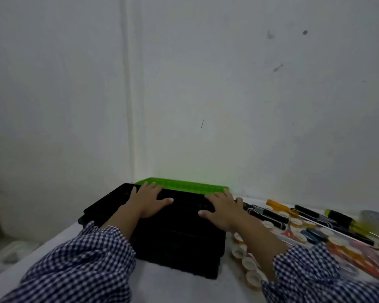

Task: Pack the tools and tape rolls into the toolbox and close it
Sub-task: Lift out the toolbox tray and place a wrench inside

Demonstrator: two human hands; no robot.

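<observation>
A black toolbox (pixel 179 241) stands on the white table in front of me, with a bright green part (pixel 184 185) showing along its far top edge. My left hand (pixel 148 201) lies flat on the top left of the box, fingers spread toward the green edge. My right hand (pixel 222 209) rests flat on the top right, fingers straight. To the right lie several screwdrivers (pixel 278 206) with black, orange and yellow handles, red-handled scissors (pixel 290 234) and several small tape rolls (pixel 249 264).
A larger grey tape roll (pixel 375 217) sits at the far right edge. The white wall and its corner rise directly behind the toolbox. Bare white table (pixel 173 289) lies in front of the box. Dim, blurred clutter sits low at the left.
</observation>
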